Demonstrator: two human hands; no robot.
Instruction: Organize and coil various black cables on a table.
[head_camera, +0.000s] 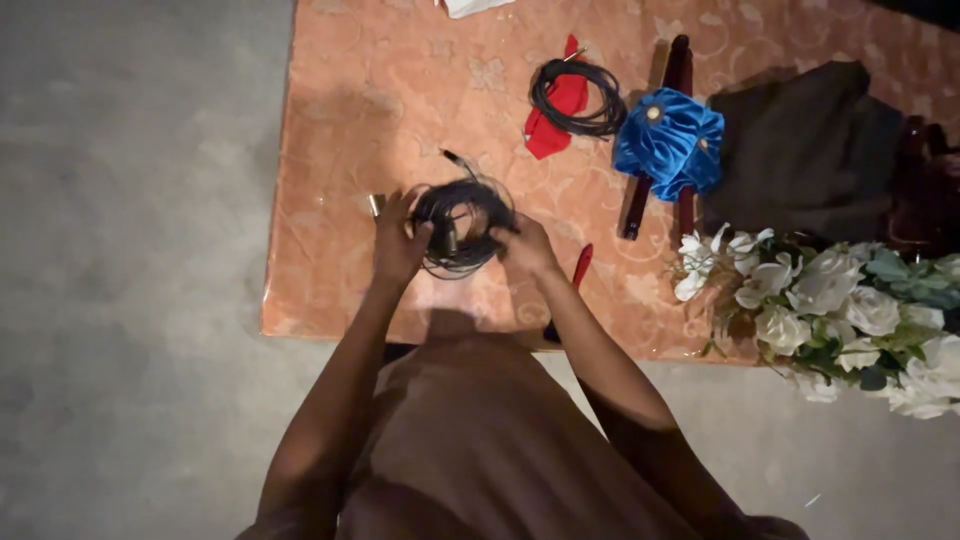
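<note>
Both hands hold a coil of black cable (462, 225) above the near part of an orange patterned table (400, 110). My left hand (398, 240) grips the coil's left side, and my right hand (522, 245) grips its right side. A metal plug (452, 157) sticks out from the top of the coil, and another metal end (375, 205) shows beside my left hand.
A second black cable coil (578, 98) lies on a red cloth (553, 120) farther back. A blue satin bundle (670, 142) rests on dark wooden sticks, next to a dark cloth (810, 150). White flowers (830, 300) sit at the right edge. A red tool (582, 265) lies near my right hand.
</note>
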